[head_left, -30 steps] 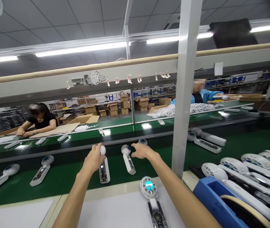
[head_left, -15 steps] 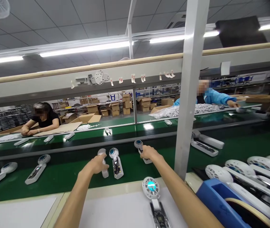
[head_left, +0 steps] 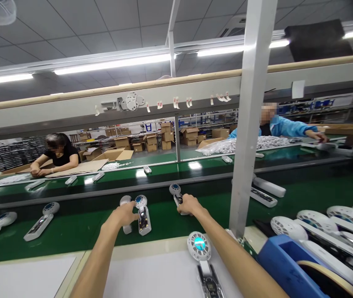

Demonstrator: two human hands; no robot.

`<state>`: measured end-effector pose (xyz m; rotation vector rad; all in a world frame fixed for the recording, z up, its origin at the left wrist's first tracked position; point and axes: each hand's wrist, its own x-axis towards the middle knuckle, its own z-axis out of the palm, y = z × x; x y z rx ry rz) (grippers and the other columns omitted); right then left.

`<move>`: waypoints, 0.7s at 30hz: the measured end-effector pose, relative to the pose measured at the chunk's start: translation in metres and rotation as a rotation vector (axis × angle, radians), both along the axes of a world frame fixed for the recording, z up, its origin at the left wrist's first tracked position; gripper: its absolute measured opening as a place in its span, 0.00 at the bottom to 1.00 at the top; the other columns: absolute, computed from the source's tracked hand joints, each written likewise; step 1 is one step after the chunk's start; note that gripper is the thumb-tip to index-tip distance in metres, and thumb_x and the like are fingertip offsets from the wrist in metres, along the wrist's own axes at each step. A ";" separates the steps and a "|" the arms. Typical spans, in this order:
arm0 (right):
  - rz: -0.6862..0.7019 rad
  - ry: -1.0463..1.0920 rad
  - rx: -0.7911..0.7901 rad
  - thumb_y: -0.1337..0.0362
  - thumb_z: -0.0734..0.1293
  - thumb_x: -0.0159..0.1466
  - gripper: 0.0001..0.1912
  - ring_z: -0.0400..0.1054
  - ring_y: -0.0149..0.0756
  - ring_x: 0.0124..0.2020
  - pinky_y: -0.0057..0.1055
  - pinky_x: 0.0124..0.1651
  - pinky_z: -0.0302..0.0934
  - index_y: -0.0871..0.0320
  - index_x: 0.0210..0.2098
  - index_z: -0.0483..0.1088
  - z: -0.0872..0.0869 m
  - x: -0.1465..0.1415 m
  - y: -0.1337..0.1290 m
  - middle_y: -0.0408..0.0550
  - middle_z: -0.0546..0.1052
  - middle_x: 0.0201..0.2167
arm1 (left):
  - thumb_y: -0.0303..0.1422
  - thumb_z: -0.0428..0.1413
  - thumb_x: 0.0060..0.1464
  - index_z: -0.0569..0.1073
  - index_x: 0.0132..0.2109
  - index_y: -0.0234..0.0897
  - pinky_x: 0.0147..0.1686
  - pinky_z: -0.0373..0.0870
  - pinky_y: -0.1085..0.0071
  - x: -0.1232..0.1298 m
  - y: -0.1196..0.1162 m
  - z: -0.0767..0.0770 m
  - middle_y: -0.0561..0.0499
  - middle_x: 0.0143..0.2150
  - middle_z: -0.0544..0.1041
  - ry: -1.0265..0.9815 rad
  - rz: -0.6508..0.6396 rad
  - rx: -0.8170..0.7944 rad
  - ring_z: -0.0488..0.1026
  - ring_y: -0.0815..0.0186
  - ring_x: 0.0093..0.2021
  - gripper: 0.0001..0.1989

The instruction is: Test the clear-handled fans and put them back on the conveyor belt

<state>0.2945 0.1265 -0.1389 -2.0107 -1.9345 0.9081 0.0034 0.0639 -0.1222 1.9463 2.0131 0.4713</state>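
Left hand (head_left: 123,215) now clamped on white fan (head_left: 126,214) beside second fan (head_left: 143,214) — right hand (head_left: 189,204) has closed grip on third fan (head_left: 176,193); green belt (head_left: 71,227) carried units leftward.

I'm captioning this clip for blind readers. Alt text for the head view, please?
Two bare hands reach over a green conveyor belt: the left hand grips a white handheld fan, the right hand another fan.

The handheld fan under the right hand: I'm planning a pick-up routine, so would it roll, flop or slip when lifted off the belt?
The handheld fan looks like rigid plastic, so probably stiff. Its handle lies flat on the green belt, so rolling seems unlikely. The round head may make it top-heavy where the right hand grips the handle.
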 end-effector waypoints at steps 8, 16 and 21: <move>0.226 0.585 0.029 0.56 0.63 0.73 0.16 0.75 0.32 0.36 0.31 0.38 0.73 0.64 0.46 0.73 0.046 -0.012 -0.022 0.49 0.79 0.39 | 0.55 0.50 0.58 0.72 0.54 0.36 0.48 0.73 0.57 0.062 -0.015 0.026 0.37 0.50 0.79 -0.509 -0.093 -0.023 0.76 0.48 0.51 0.29; 0.416 0.564 0.357 0.51 0.73 0.60 0.22 0.72 0.34 0.35 0.26 0.36 0.65 0.62 0.46 0.79 0.094 -0.022 -0.063 0.47 0.80 0.36 | 0.37 0.56 0.62 0.73 0.46 0.30 0.51 0.78 0.55 0.091 -0.038 0.054 0.38 0.44 0.81 -1.436 -0.087 -0.103 0.81 0.57 0.44 0.13; 0.279 0.339 0.465 0.55 0.70 0.62 0.19 0.73 0.39 0.37 0.30 0.38 0.62 0.61 0.46 0.79 0.096 -0.003 -0.056 0.50 0.80 0.37 | 0.27 0.55 0.60 0.68 0.42 0.30 0.49 0.80 0.52 0.086 -0.044 0.065 0.36 0.47 0.80 -1.502 0.017 0.046 0.82 0.54 0.43 0.04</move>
